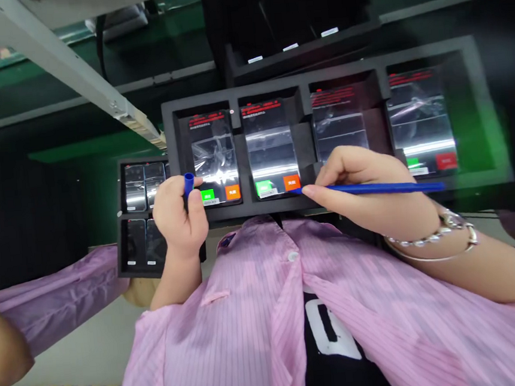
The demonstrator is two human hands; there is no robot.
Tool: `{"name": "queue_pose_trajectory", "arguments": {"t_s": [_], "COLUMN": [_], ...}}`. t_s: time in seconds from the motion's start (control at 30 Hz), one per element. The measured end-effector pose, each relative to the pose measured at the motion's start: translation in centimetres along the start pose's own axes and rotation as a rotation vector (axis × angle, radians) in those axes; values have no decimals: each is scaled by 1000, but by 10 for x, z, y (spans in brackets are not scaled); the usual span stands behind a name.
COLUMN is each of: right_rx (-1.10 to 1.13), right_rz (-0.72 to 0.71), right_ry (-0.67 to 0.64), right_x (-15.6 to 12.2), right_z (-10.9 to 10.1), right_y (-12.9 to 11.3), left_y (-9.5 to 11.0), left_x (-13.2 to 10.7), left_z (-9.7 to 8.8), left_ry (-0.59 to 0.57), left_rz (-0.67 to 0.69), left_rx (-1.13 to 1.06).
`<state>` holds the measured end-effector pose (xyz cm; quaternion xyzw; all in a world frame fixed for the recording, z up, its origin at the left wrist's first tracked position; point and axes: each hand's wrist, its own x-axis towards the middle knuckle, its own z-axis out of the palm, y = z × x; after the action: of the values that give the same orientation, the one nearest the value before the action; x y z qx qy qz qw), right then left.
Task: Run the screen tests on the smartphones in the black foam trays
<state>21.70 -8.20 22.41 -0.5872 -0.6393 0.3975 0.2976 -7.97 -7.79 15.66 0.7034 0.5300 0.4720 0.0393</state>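
Observation:
My right hand is closed around a slim blue pen. The pen's tip lies at the lower right of the second phone, beside its orange button. My left hand is closed on a short blue pen cap, its hollow end facing up. That hand is at the lower left of the first phone, which shows a green and an orange button. Both phones sit in a black foam tray. A third phone is partly hidden behind my right hand.
A fourth phone lies at the tray's right end. Another black tray with several phones stands at left, and a further dark tray is behind. A metal post slants in from upper left. Another person's arm reaches in at left.

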Motion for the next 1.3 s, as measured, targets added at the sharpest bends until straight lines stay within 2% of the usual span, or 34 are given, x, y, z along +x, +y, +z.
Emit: {"name": "queue_pose_trajectory", "arguments": {"t_s": [0.13,0.4,0.47,0.6,0.67,0.77,0.87,1.1,1.3], "right_rx": [-127,-246,-232,-37,12,35,13,-142,-194], "right_rz": [-11,-55,-57,-67,-107,-193,-192,-205,-275], "right_ry": [34,-20,13,111,41,-170,-286,-279,-345], "right_x": [10,8,4,-1,2,13,24,31,33], "right_z": [11,10,8,13,23,43,60,68,67], "right_y": [2,0,1,-8,-19,-36,-43,-39,-40], "left_y": [0,-1,-1,0,1,1,2,4,4], "left_x": [-2,-5,-6,-8,-10,-12,-14,-15,-14], "left_z": [0,-1,-1,-1,-2,-3,-3,-3,-2], "left_ry": [-24,-47,-43,-20,-17,-38,-64,-105,-123], "left_rz": [4,-30,-33,-58,-61,-71,-87,-102,-83], "left_rx": [3,-11,-15,-37,-66,-62,-27,-88,-75]}}
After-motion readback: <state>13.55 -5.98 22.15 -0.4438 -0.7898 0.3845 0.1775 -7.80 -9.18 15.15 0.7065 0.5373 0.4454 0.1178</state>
